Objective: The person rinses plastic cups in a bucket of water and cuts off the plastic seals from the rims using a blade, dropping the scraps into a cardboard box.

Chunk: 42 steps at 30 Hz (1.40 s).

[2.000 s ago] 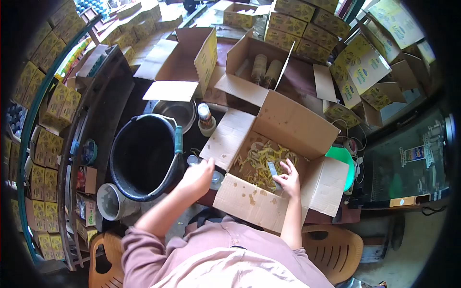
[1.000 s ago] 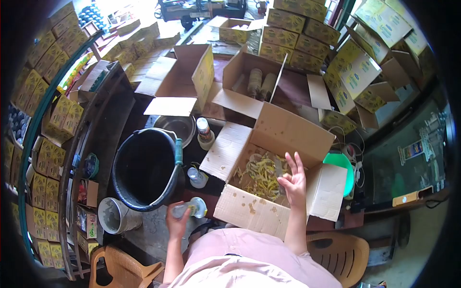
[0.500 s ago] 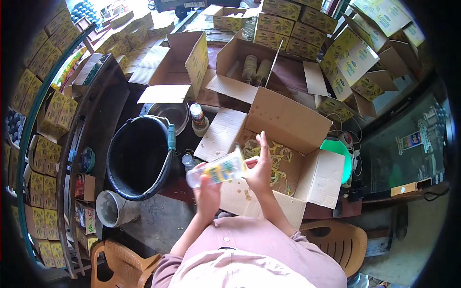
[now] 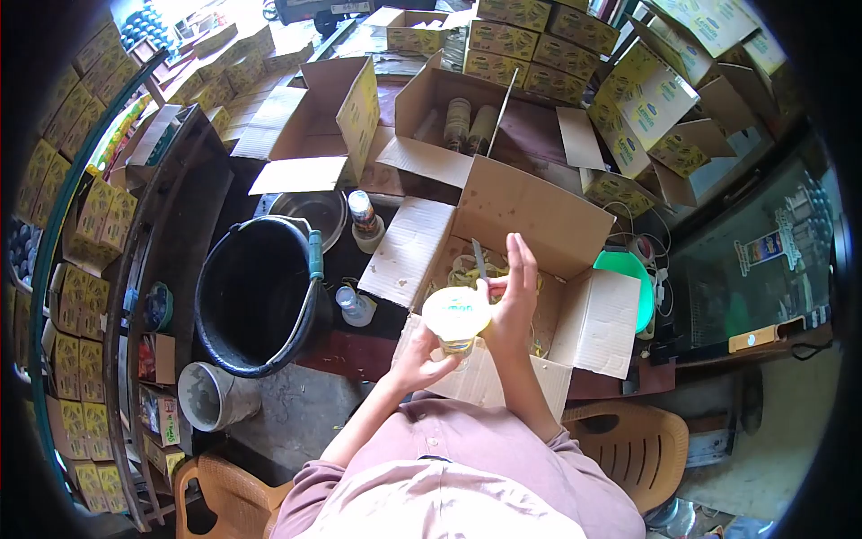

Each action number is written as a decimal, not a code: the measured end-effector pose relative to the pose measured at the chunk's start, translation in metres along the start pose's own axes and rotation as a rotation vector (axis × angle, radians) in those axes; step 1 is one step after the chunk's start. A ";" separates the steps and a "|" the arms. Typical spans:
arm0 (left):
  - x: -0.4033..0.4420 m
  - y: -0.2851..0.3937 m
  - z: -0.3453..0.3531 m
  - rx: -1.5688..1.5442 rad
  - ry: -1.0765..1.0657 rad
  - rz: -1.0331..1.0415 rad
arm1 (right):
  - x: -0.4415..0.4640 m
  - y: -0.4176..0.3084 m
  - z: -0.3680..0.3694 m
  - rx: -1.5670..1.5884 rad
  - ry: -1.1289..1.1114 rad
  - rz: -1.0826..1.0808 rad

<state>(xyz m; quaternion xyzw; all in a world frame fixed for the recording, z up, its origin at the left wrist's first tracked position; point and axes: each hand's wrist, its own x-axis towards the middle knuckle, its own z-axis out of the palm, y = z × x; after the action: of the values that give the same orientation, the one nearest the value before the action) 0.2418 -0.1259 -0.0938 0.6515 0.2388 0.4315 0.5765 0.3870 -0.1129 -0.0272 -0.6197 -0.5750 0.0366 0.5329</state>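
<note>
My left hand (image 4: 420, 361) is closed around a plastic cup (image 4: 456, 314) with a pale yellow printed top turned up toward me. Beside the cup, my right hand (image 4: 510, 316) has its fingers stretched upward while the thumb side grips a small knife (image 4: 479, 259), its blade pointing away from me. The knife's handle is hidden in the hand. Both hands are over the near flap of an open cardboard box (image 4: 539, 208), which has thin yellowish strips (image 4: 467, 268) scattered on its floor.
To the left stand a black bucket (image 4: 208, 296) with a green-gripped handle and a grey pail (image 4: 193, 395). Two bottles (image 4: 363, 216) and a metal basin (image 4: 323, 208) lie beyond. A green bowl (image 4: 636, 269) sits right of the box. Stacked yellow cartons (image 4: 503, 40) surround the table.
The cup has turned from lying sideways to showing its top, and my left hand has moved right with it. The knife blade now shows above my right hand.
</note>
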 end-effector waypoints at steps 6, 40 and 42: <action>-0.008 0.012 -0.018 -0.078 0.168 -0.107 | 0.001 -0.011 0.001 0.223 -0.114 0.176; -0.071 0.068 -0.227 0.586 0.660 0.009 | 0.021 -0.151 0.162 0.459 -0.840 -0.542; -0.071 0.065 -0.228 0.587 0.631 0.003 | 0.012 -0.154 0.171 0.371 -0.877 -0.547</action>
<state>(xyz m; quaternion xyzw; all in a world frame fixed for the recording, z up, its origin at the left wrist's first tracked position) 0.0026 -0.0732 -0.0598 0.6245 0.5152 0.5239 0.2648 0.1745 -0.0333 0.0147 -0.2700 -0.8672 0.2522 0.3337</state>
